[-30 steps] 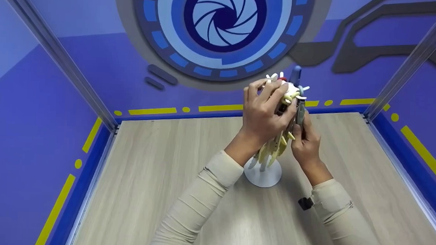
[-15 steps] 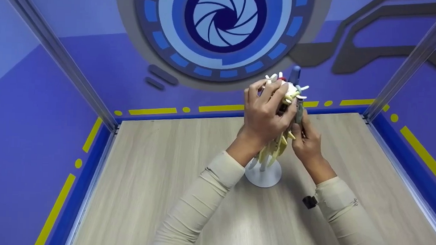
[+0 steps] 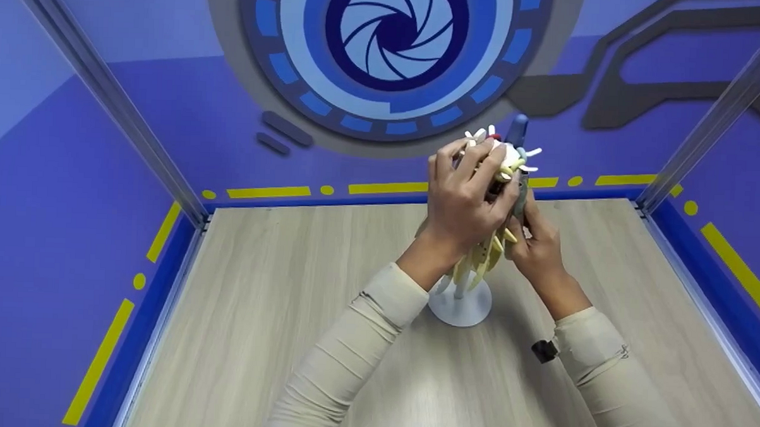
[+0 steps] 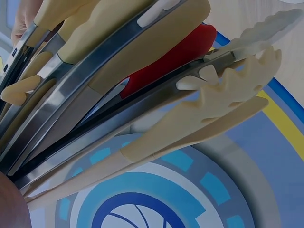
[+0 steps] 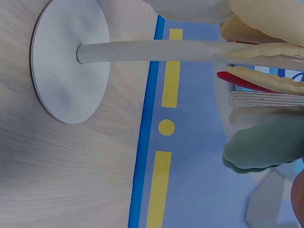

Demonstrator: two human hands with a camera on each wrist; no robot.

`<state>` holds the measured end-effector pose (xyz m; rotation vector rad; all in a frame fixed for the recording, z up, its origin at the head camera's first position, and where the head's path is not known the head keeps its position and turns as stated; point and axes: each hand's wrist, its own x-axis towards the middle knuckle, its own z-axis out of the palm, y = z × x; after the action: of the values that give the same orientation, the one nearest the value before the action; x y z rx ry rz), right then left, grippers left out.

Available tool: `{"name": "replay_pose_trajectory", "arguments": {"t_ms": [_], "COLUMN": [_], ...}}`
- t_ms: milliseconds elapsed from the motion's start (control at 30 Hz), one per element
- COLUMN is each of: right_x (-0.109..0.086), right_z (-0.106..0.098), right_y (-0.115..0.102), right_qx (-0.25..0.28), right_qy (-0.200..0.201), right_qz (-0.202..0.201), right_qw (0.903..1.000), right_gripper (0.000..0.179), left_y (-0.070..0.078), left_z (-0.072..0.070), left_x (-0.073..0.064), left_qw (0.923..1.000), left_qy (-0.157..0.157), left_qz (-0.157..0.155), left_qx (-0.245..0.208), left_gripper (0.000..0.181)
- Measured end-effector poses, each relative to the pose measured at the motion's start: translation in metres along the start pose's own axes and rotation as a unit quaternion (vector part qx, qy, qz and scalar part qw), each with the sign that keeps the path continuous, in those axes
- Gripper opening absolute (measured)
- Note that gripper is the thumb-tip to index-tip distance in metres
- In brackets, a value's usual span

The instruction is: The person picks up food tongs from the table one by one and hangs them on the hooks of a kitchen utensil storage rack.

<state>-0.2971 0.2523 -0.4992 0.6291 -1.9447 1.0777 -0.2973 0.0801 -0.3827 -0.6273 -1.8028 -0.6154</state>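
A bundle of kitchen tongs hangs upright from a white stand (image 3: 471, 311). In the left wrist view, tongs with cream tips (image 4: 237, 95) crowd around a red-tipped pair (image 4: 175, 59). My left hand (image 3: 463, 197) grips the bundle near its top, fingers curled over the upper ends. On the bundle's right side, my right hand (image 3: 540, 247) pinches tongs with green tips (image 5: 266, 145) between thumb and fingers. Those tips point down beside the stand's pole (image 5: 142, 51). The left hand hides much of the bundle in the head view.
White prongs (image 3: 532, 160) stick out at the top of the stand, next to an upright blue piece (image 3: 517, 131). A wood-grain tabletop (image 3: 276, 298) lies below. Blue-purple panels (image 3: 137, 104) with metal corner posts (image 3: 706, 117) enclose the back and sides.
The right wrist has shifted slightly to the right, and the green-tipped tongs have moved a little closer in against the bundle. The left hand keeps its grip, nearly still.
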Motion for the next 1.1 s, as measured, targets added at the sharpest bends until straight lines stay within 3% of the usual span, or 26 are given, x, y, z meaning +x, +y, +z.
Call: {"name": "replay_pose_trajectory", "arguments": {"t_ms": [433, 767, 900, 1100], "right_x": [-0.002, 0.014, 0.017, 0.020], "right_z": [-0.003, -0.018, -0.024, -0.031], "right_y": [-0.003, -0.039, -0.040, -0.038], "right_qx": [0.002, 0.071, 0.089, 0.097], "right_qy": [-0.016, -0.059, -0.074, -0.086], "right_qz": [0.041, 0.076, 0.081, 0.080], "right_qw": [0.9990, 0.9929, 0.9899, 0.9883], "right_gripper": [0.064, 0.052, 0.059, 0.056], "left_y": [0.004, 0.006, 0.010, 0.010], "left_z": [-0.005, -0.018, -0.020, -0.025], "left_x": [-0.008, -0.010, -0.010, -0.012], "left_qw": [0.9976, 0.9954, 0.9937, 0.9885], "left_qy": [-0.035, -0.055, -0.091, -0.150], "left_qz": [0.011, 0.000, -0.014, -0.019], "left_qx": [0.059, 0.079, 0.064, -0.007], "left_gripper": [0.040, 0.045, 0.048, 0.058]}}
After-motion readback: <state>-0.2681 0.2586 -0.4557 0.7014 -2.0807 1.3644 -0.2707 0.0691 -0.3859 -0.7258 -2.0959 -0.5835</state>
